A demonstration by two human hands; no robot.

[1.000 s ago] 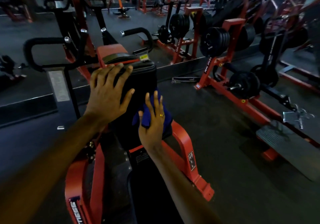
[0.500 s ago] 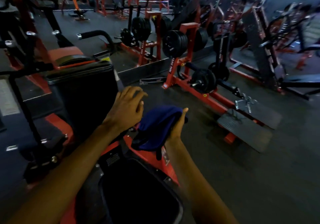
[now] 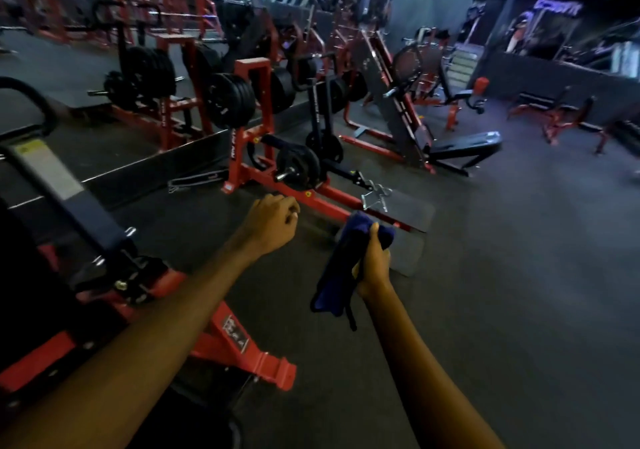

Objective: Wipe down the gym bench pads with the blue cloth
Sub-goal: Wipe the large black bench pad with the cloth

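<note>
You've left the pad (image 3: pixel 24 268), dim at frame left: right hand (image 3: pixel 374 264) grips the blue cloth (image 3: pixel 341 268), left hand (image 3: pixel 272 225) loosely curled, empty. Probably moving to another bench.

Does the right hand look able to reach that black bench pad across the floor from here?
Probably not: the right hand grips the blue cloth far short of the black bench pad; bare floor lies between.
</note>
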